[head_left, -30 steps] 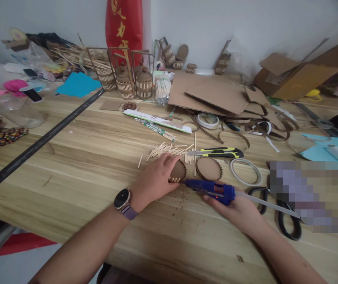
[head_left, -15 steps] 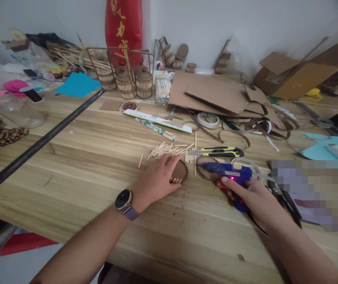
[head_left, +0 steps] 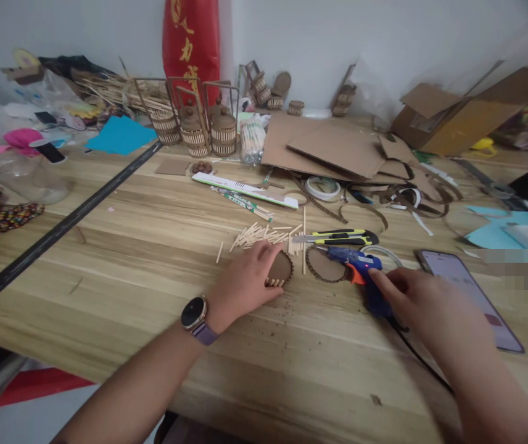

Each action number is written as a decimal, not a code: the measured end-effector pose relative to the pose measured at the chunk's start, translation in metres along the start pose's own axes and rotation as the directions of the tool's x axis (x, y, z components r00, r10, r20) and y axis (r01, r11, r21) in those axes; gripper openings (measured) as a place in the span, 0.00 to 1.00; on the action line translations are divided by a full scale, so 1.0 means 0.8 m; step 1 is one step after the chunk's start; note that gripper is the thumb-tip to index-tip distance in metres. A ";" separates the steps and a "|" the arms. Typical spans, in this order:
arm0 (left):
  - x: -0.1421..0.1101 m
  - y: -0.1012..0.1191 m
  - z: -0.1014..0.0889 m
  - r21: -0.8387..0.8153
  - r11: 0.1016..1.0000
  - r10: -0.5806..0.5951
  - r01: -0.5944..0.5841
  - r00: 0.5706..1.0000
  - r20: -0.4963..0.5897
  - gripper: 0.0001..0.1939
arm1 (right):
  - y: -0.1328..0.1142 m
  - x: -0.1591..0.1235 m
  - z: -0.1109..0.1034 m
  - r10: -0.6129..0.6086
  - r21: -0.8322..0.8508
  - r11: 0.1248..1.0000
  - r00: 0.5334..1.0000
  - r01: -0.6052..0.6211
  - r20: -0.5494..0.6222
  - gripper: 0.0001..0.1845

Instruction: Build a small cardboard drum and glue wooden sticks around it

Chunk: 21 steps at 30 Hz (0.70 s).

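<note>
Holding a small round brown cardboard base with a ridged rim by its left side, the left hand is just on the near side of some loose pale wooden sticks. Right hand is up against a blue glue gun with an orange trigger, further right; honestly can't tell if it's gripped or loose.
</note>
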<state>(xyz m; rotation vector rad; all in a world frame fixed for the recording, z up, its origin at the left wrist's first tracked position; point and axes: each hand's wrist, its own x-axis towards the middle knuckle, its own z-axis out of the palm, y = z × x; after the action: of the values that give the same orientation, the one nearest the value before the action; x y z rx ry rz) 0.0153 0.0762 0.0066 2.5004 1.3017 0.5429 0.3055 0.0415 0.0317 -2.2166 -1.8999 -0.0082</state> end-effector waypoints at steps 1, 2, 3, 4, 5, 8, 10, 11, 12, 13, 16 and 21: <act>0.000 0.000 0.000 -0.001 1.000 -0.003 0.003 1.000 0.007 0.41 | -0.003 0.001 -0.001 -0.053 -0.044 0.998 0.996 0.050 -0.071 0.25; 0.000 0.001 0.000 -0.001 1.000 -0.008 0.008 1.000 0.013 0.41 | -0.007 0.003 -0.001 -0.130 -0.072 0.990 0.982 0.121 -0.139 0.25; -0.001 0.001 0.000 -0.002 1.000 -0.012 0.012 1.000 0.018 0.41 | -0.012 0.006 -0.002 -0.228 -0.083 0.973 0.956 0.216 -0.185 0.24; -0.001 0.001 0.000 -0.004 1.000 -0.016 0.016 1.000 0.020 0.40 | -0.018 0.012 -0.003 -0.336 -0.082 0.942 0.920 0.326 -0.202 0.23; -0.001 0.001 0.000 -0.006 1.000 -0.018 0.018 1.000 0.019 0.40 | -0.026 0.019 -0.004 -0.442 -0.071 0.897 0.876 0.436 -0.194 0.22; -0.002 0.000 0.002 -0.016 1.000 -0.023 0.023 1.000 0.016 0.39 | -0.058 0.048 -0.002 -0.672 -0.008 0.739 0.737 0.673 -0.079 0.16; -0.001 0.000 0.003 -0.021 1.000 -0.022 0.023 1.000 0.015 0.38 | -0.084 0.071 0.003 -0.744 0.064 0.666 0.668 0.743 -0.012 0.13; -0.001 0.000 0.003 -0.022 1.000 -0.021 0.021 1.000 0.014 0.37 | -0.097 0.082 0.008 -0.760 0.105 0.646 0.650 0.756 0.000 0.13; -0.001 0.000 0.002 -0.021 1.000 -0.020 0.020 1.000 0.012 0.37 | -0.110 0.092 0.013 -0.772 0.146 0.629 0.635 0.763 0.006 0.12; -0.001 0.000 0.002 -0.019 1.000 -0.020 0.020 1.000 0.010 0.36 | -0.122 0.102 0.019 -0.788 0.188 0.607 0.616 0.772 0.017 0.13; 0.000 0.002 -0.001 -0.013 0.999 -0.029 0.030 0.999 0.017 0.35 | -0.152 0.122 0.039 -0.827 0.263 0.550 0.561 0.793 0.040 0.12; 0.001 0.005 -0.003 -0.024 0.999 -0.035 0.035 0.999 0.027 0.35 | -0.174 0.134 0.066 -0.849 0.310 0.514 0.527 0.800 0.048 0.10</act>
<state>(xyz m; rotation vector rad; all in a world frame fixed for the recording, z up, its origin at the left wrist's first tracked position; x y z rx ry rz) 0.0173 0.0750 0.0105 2.4517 1.3182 0.5138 0.1800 0.1741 0.0190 -0.9616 -2.7073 0.2890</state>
